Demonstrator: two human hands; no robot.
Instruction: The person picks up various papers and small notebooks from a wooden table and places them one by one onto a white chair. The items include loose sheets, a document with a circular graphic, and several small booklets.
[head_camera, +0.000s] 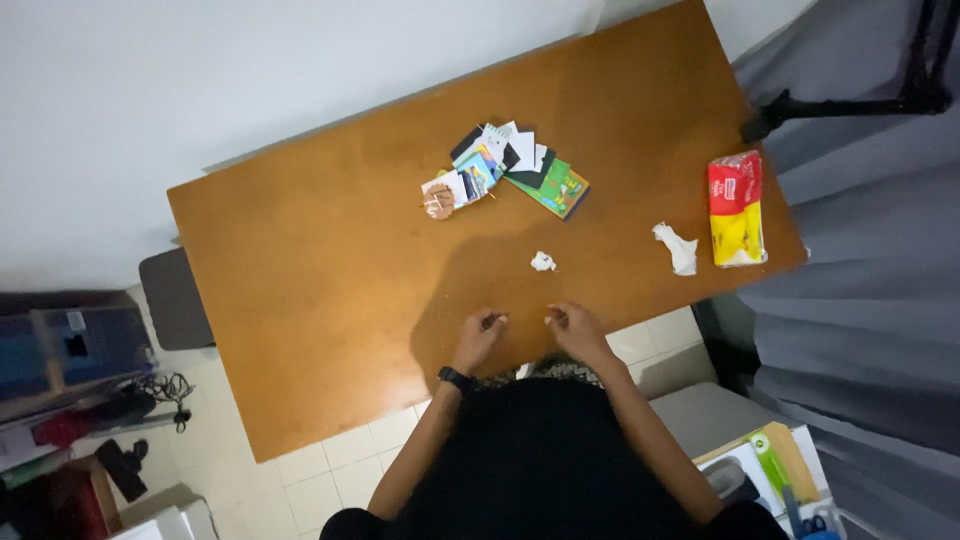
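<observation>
White crumpled paper scrap (542, 261) lies just beyond both hands, left (482, 330) and right (573, 325), whose fingers curl narrow, holding nothing visible.

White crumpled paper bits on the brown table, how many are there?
2. One small crumpled white paper bit lies mid-table, beyond the hands. A bigger crumpled white paper piece lies beside the red-and-yellow packet. More may hide among the cards.

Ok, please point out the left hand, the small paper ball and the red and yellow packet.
left hand (482, 330), head view, on the knuckles.
paper ball (542, 261), head view, on its middle.
packet (737, 208), head view, on its middle.
</observation>
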